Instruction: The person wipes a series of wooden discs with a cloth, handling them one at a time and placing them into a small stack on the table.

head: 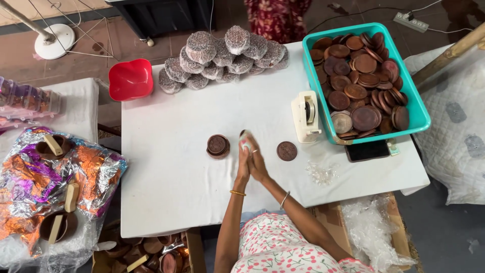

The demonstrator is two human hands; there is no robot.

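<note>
Head view: at frame centre the left hand [244, 163] and right hand [258, 161] press palm to palm around a small wrapped disc [245, 140], its top edge showing above the fingertips. Even pressure from both palms should seal the wrap smoothly. On the white surface [166, 167] lie one short stack of brown discs [217, 146] left of the hands and one single disc [287, 150] to their right. Further out: one tape dispenser [306, 115], one teal tub [418, 108] of many discs, one red bowl [131, 79], and roughly fifteen wrapped bundles [222, 56].
</note>
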